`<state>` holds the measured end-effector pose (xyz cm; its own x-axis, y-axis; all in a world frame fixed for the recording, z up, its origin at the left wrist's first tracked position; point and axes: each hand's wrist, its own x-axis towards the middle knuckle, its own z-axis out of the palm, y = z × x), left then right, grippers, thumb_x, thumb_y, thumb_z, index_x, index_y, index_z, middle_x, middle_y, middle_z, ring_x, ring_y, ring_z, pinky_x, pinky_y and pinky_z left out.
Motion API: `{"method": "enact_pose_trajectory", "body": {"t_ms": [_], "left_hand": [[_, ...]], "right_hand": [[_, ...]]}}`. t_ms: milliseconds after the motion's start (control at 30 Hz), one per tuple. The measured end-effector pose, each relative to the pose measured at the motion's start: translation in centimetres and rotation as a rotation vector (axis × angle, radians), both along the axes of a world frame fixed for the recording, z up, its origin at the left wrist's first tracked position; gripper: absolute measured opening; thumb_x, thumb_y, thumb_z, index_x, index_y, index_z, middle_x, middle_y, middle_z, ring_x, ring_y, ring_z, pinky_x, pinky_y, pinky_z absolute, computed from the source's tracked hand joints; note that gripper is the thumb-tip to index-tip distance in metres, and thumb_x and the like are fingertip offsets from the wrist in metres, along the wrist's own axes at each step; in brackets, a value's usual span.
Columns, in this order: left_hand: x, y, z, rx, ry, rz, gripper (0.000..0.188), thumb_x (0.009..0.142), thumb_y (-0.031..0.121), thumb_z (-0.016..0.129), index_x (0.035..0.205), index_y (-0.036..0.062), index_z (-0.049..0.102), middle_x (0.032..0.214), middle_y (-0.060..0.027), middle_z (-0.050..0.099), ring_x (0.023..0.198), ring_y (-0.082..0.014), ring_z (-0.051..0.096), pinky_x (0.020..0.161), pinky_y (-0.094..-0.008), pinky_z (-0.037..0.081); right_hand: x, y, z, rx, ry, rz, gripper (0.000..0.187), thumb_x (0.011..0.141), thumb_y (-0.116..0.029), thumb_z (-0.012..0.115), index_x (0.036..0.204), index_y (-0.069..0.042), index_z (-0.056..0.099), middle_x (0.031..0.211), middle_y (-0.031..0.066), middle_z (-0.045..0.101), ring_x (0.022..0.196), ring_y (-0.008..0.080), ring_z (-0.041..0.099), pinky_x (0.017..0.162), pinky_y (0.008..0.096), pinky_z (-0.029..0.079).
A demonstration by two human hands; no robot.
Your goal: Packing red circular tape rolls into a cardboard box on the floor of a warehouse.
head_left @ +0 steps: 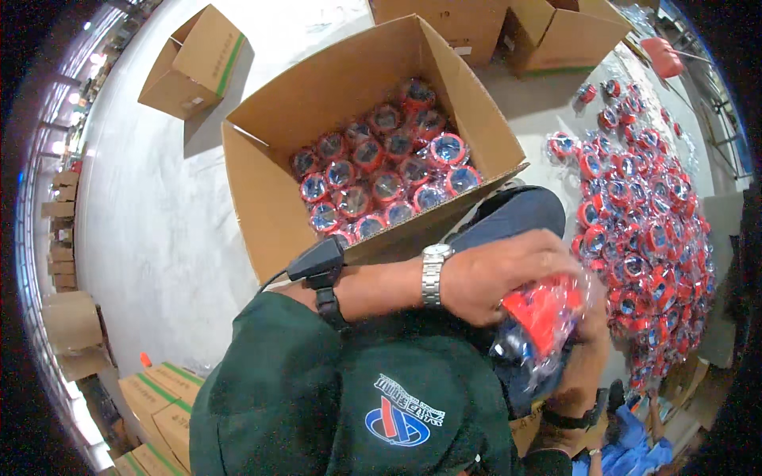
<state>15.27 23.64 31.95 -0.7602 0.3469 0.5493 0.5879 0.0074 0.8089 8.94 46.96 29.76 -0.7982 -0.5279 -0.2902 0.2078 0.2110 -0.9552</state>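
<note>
Red plastic item sealed in a clear crinkled bag (540, 317) sits between both hands at the lower right of the head view, just in front of the green-shirted torso. Left hand (508, 274) lies across the top of the bagged item, fingers curled down and closed on the wrapping. A silver metal wristwatch (432, 274) sits on the left wrist, and a black strapped device (321, 270) is fastened higher up the same forearm. Right hand (591, 333) presses against the far right side of the bag; the wrapping hides most of its fingers, so whether they are closed on the bag cannot be determined. A black band (571, 418) circles the right wrist.

Beyond the hands, a large open brown cardboard box (270, 214) stands on the pale floor (151, 222). It contains tightly packed round red-and-blue wrapped items (381, 178), set in rows. The box is near the hands but not touching them.

To the right of the hands, a wide loose heap of similar red-and-blue wrapped items (643, 230) covers the floor. Further closed and open cardboard boxes stand at the upper left (194, 63) and along the top edge (556, 36). Flat cartons with green stripes (155, 397) lie at the lower left.
</note>
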Motion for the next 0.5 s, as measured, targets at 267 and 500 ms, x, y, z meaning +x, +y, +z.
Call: {"method": "enact_pose_trajectory", "body": {"t_ms": [267, 500], "left_hand": [[-3.2, -11.7, -2.2, -0.192, -0.160, 0.532, 0.062, 0.063, 0.001, 0.055, 0.125, 0.0045, 0.045, 0.122, -0.0118, 0.051, 0.116, -0.0255, 0.048, 0.102, -0.0382, 0.037], [-6.0, -24.9, -28.7, 0.332, -0.993, 0.616, 0.047, 0.061, -0.008, 0.051, 0.106, 0.0053, 0.059, 0.100, -0.0074, 0.063, 0.091, -0.0203, 0.060, 0.083, -0.0320, 0.048]], "right_hand": [[-3.9, 6.0, -0.5, -0.105, -0.006, -0.493, 0.008, 0.088, -0.012, 0.054, 0.092, -0.005, 0.053, 0.074, -0.0006, 0.046, 0.063, 0.0089, 0.045, 0.059, 0.0242, 0.040], [-2.3, 22.5, -3.5, 0.021, 0.127, -0.816, 0.016, 0.093, -0.016, 0.050, 0.103, -0.004, 0.050, 0.079, -0.0004, 0.045, 0.070, 0.0087, 0.041, 0.065, 0.0235, 0.037]]}}
